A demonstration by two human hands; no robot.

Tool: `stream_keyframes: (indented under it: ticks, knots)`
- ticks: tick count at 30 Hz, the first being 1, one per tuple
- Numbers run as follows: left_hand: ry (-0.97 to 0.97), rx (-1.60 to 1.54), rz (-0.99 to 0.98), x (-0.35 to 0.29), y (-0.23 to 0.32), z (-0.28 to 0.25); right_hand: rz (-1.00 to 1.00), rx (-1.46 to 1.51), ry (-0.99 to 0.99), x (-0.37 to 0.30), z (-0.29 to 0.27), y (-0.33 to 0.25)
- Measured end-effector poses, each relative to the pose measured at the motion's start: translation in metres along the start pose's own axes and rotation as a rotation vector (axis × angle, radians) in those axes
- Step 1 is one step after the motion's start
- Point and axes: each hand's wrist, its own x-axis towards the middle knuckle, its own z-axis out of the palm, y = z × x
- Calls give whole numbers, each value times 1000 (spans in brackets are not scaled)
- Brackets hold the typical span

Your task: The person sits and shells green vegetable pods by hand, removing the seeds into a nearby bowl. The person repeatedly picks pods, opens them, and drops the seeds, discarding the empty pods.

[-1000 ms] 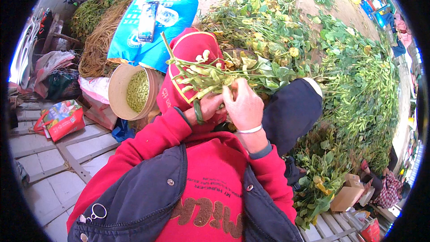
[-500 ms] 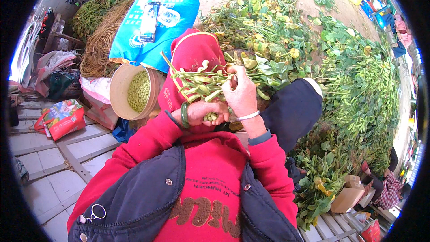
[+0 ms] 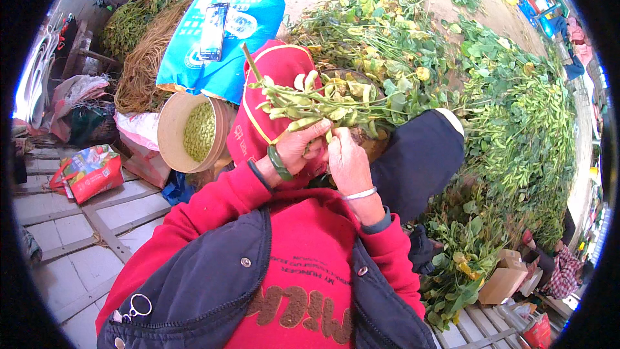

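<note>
Both my hands meet in front of my chest at a green soybean pod (image 3: pixel 329 136). My left hand (image 3: pixel 298 150), with a green bangle at the wrist, is closed round one side of it, its curled fingers partly hiding what lies in the palm. Wearing a silver bangle, my right hand (image 3: pixel 349 165) pinches the pod from the other side. Just beyond the fingers, a soybean stalk with pods (image 3: pixel 303 100) lies across my lap, on a red cloth (image 3: pixel 248 132). To the left, a beige bucket (image 3: pixel 169 130) holds shelled green beans (image 3: pixel 199 132).
A blue sack (image 3: pixel 177 58) bears a phone (image 3: pixel 214 32) behind the bucket. Uprooted bean plants (image 3: pixel 516 110) spread over the ground ahead and right. A red bag (image 3: pixel 97 174) lies on slats at left, a cardboard box (image 3: pixel 502 281) at lower right. Another person (image 3: pixel 562 274) is at the far right.
My right hand has come down from the stalk to meet my left hand. The left has turned, so the beans seen in its palm are hidden. The stalk now lies beyond both hands.
</note>
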Motion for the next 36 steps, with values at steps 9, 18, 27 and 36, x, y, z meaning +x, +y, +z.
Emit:
stream_keyframes:
  ticks: [9,18,27,36]
  knots:
    - [-80,371,27,-1,8,-13,26,102,-148,4,14,28]
    - [-29,424,49,-4,5,-5,88,95,-81,4,6,25]
    - [-214,539,78,-13,16,-5,145,-135,269,15,-2,36]
    - [-280,-220,-26,-5,46,-25,-161,-25,206,9,-25,-9]
